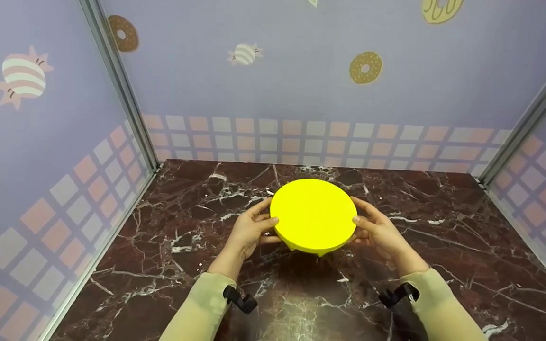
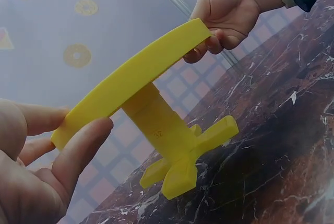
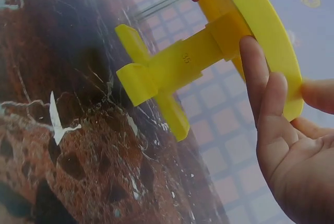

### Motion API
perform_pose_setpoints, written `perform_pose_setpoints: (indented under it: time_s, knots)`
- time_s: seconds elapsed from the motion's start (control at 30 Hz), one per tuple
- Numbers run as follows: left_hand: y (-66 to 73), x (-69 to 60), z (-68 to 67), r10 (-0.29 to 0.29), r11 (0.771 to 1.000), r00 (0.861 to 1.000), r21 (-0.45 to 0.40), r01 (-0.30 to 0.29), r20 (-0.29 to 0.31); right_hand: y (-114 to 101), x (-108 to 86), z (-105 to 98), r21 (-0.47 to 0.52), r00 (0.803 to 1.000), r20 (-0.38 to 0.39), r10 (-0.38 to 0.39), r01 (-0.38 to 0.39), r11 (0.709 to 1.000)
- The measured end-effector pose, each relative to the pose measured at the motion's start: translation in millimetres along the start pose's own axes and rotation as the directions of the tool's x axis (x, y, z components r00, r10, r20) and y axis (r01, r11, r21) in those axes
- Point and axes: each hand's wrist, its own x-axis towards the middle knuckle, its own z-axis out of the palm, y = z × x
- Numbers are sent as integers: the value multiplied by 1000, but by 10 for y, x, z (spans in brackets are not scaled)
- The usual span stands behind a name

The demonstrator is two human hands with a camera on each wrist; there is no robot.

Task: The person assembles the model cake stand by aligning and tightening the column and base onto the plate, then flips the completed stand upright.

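Note:
A small yellow pedestal table (image 1: 313,215) is held up off the marble surface, its round top tilted toward the head camera. My left hand (image 1: 249,232) pinches the left rim, thumb on one face and fingers behind. On the opposite rim, my right hand (image 1: 379,232) grips in the same way. The left wrist view shows the thick post (image 2: 159,127) under the round top and the splayed feet (image 2: 180,179), hanging clear of the surface. From the right wrist, a moulded number on the post (image 3: 182,59) is visible. In the head view the top hides most of the underside.
The dark red marble tabletop (image 1: 197,246) has white veins and a white chip-like mark (image 1: 343,280). Patterned lilac panels enclose it at the back (image 1: 301,85), left (image 1: 55,156) and right. Black wrist straps (image 1: 240,298) sit over both sleeves.

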Motion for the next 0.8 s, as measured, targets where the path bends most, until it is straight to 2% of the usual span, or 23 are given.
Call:
perform_pose_setpoints:
  time_s: [0.23,0.5,0.8]
  knots:
    - [-65,80,-11,-15,999,1000,-28,15,-17,42,109,-27,38,998,-21,54,-53,998]
    - [-154,127,-33,-26,999,999,-26,25,-33,113,145,-36,38,996,-30,83,-82,996]
    - [-161,134,-14,-31,999,998,-18,31,-48,102,158,-64,40,994,-15,108,-108,993]
